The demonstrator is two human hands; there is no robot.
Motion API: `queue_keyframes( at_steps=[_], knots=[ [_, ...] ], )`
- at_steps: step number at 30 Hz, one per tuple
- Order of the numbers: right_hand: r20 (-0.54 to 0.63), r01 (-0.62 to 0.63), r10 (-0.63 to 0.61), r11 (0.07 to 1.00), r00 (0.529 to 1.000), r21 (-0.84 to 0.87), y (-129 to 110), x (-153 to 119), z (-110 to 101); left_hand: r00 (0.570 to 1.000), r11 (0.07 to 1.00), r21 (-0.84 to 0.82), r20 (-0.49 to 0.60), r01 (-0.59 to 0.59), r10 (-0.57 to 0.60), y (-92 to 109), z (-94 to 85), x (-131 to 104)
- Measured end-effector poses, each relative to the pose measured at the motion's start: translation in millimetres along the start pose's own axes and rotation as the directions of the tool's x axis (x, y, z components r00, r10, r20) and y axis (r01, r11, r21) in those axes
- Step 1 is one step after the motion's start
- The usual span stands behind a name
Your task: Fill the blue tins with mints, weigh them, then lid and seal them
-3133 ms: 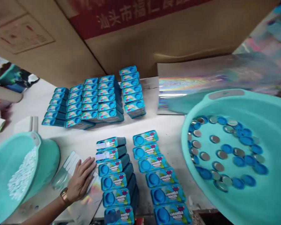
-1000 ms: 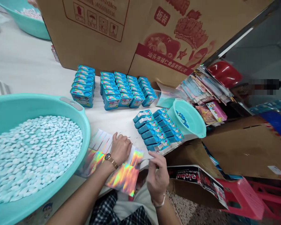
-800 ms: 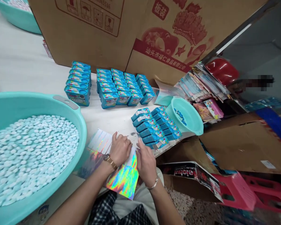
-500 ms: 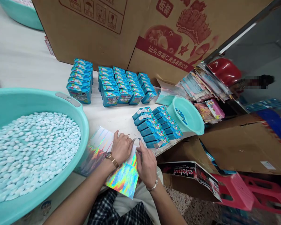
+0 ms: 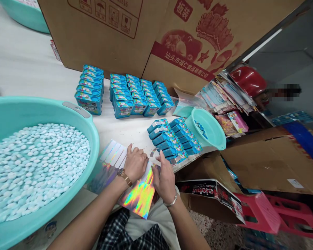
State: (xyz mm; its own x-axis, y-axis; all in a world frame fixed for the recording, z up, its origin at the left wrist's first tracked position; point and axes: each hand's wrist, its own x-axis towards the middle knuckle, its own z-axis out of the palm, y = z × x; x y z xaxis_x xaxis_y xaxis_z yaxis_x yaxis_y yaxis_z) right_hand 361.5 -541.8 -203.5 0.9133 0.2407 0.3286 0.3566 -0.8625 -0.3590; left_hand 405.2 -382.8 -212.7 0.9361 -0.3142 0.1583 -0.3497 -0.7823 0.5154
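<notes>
A shiny holographic sticker sheet (image 5: 139,198) lies over my lap and the table edge, with pale strips along its far side. My left hand (image 5: 135,165), wearing a wristwatch, presses on the sheet with curled fingers. At the sheet's right edge, my right hand (image 5: 165,178), wearing a bracelet, has a small silver sticker strip (image 5: 153,152) at its fingertips; the exact grip is partly hidden. Just beyond it stand blue candy tins (image 5: 169,142) in two rows, some with a silver strip on them. More blue tins (image 5: 138,100) stand in rows farther back.
A large turquoise basin (image 5: 94,139) of pale blue candies stands at left. A smaller turquoise basin (image 5: 216,133) with small blue pieces sits at the right table edge. A big carton (image 5: 106,45) walls the back. Open cardboard boxes (image 5: 271,163) and pink stools (image 5: 266,211) are at right.
The silver strip, curved between both hands before, now sits apart from the left hand at the right fingertips. My right hand has shifted slightly right; the left has barely moved.
</notes>
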Motion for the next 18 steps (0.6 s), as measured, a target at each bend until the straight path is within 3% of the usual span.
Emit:
queue_keyframes(
  at_steps=[3, 8, 14, 18],
  knots=[
    [0.046, 0.003, 0.000, 0.998, 0.999, -0.064, 1.1, -1.5, 1.8, 1.000, 1.000, 0.004, -0.006, 0.003, -0.003, 0.0, 0.0, -0.1],
    [0.004, 0.085, -0.085, 0.992, 0.996, -0.092, 4.7, -7.8, 6.2, 1.000, 1.000, 0.004, -0.013, 0.012, -0.012, -0.7, 1.0, 0.2],
    [0.006, -0.021, 0.021, 1.000, 1.000, -0.003, 4.9, -5.7, 7.2, 1.000, 1.000, 0.012, -0.002, 0.010, -0.010, -1.8, 1.0, 1.1],
    [0.043, -0.019, 0.021, 0.999, 0.999, -0.049, 4.4, -3.2, 8.2, 1.000, 1.000, 0.014, -0.006, 0.005, -0.005, -1.2, 1.2, 1.3]
  ],
)
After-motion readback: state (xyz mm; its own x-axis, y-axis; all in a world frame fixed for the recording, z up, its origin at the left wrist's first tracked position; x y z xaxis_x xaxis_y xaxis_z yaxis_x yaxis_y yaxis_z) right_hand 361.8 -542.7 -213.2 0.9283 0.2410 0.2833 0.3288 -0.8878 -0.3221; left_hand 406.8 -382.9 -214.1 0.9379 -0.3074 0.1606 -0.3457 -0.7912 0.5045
